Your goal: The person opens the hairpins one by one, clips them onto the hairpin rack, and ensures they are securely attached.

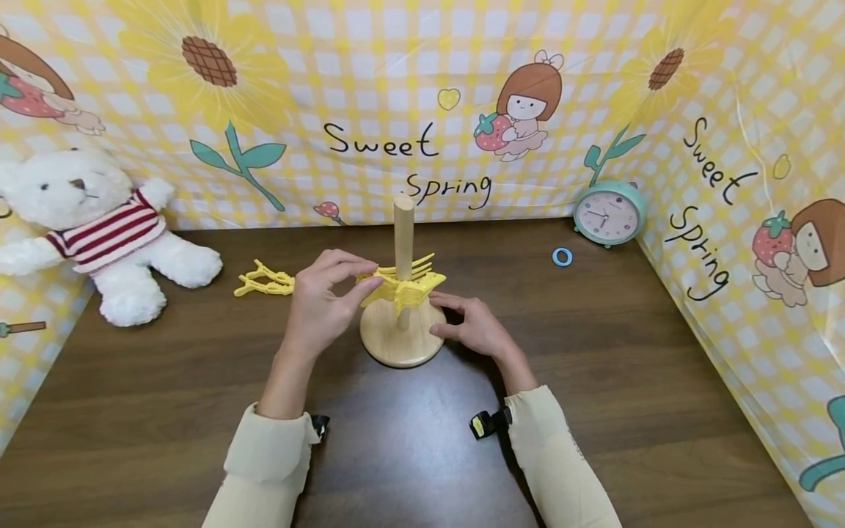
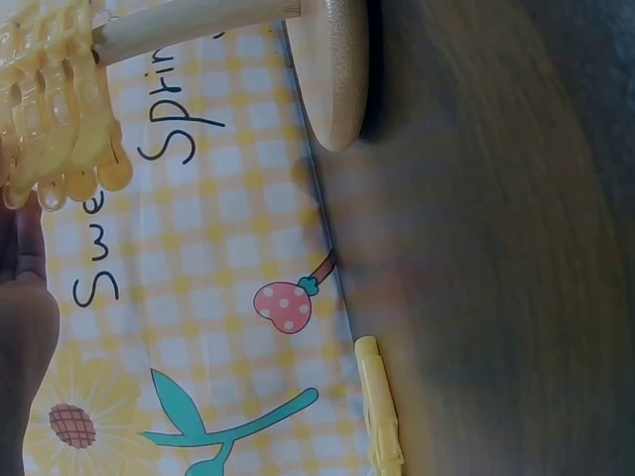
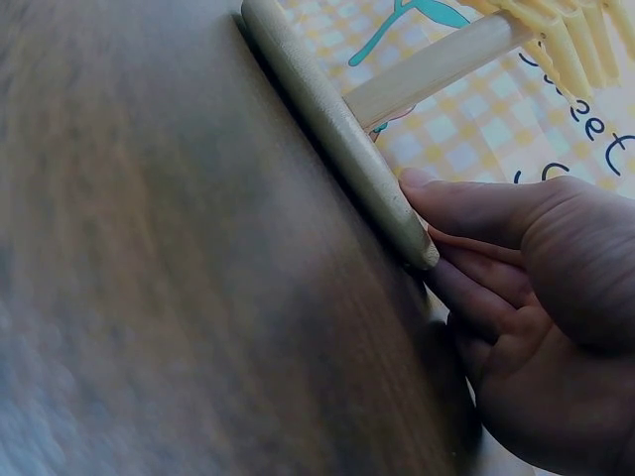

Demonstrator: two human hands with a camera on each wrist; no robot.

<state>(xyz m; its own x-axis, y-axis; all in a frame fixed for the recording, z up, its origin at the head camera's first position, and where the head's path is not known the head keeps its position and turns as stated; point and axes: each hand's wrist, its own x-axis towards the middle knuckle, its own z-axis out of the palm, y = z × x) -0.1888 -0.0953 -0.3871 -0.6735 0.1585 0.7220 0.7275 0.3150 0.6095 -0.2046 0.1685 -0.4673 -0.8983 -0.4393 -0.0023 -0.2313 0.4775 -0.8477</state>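
A wooden stand, with an upright pole (image 1: 404, 238) on a round base (image 1: 396, 345), is between the two hands. Around its pole sit yellow plastic pieces (image 1: 412, 290) with ribs and long thin prongs; in the left wrist view they look like a stack of rounded loops (image 2: 64, 109). My left hand (image 1: 320, 297) pinches their left side between thumb and fingers, above the base. Low at the base's right edge, my right hand (image 1: 478, 326) grips the rim, its thumb (image 3: 466, 203) on the upper side and fingers at the edge.
Another yellow branching plastic piece (image 1: 264, 281) lies on the table behind the left hand. A white teddy bear (image 1: 108, 235) sits at the far left. Toward the back right are a blue ring (image 1: 562, 257) and a mint alarm clock (image 1: 608, 213). Printed cloth (image 1: 370, 95) walls the table's back and sides.
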